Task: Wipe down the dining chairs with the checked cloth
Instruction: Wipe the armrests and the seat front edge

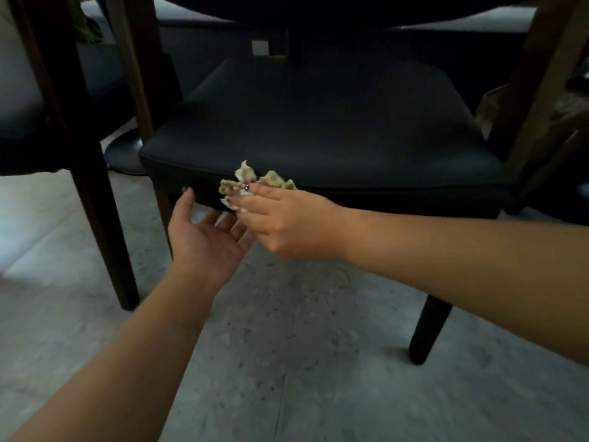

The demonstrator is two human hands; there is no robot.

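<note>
Two bare forearms reached in from the near edge, one from seven o'clock and one from three o'clock, over a pale speckled floor. Her left hand lay palm up just under the front edge of the seat, fingers straight and loosely spread, holding nothing; its thumb tip stood close to the dark front rail, though whether it touched I could not tell. Just beside it, toward two o'clock, her right hand was turned knuckles up with the fingers curled round the checked cloth, bunched into a crumpled wad. Only the pale greenish folds stuck out past the fingertips, toward twelve o'clock, and these lay against the front lip of the seat cushion. The two hands were nearly touching, the right one's fingers over the left one's fingertips.

Beyond them stood the dining chair, its dark padded seat wide and smooth, with a dark front leg down at five o'clock. A wooden upright rose along its right side. Off toward ten o'clock stood a second chair with brown wooden legs and a dark seat. Farther back, at twelve o'clock, the chair's back was lost in shadow, with a small pale square showing beneath it.
</note>
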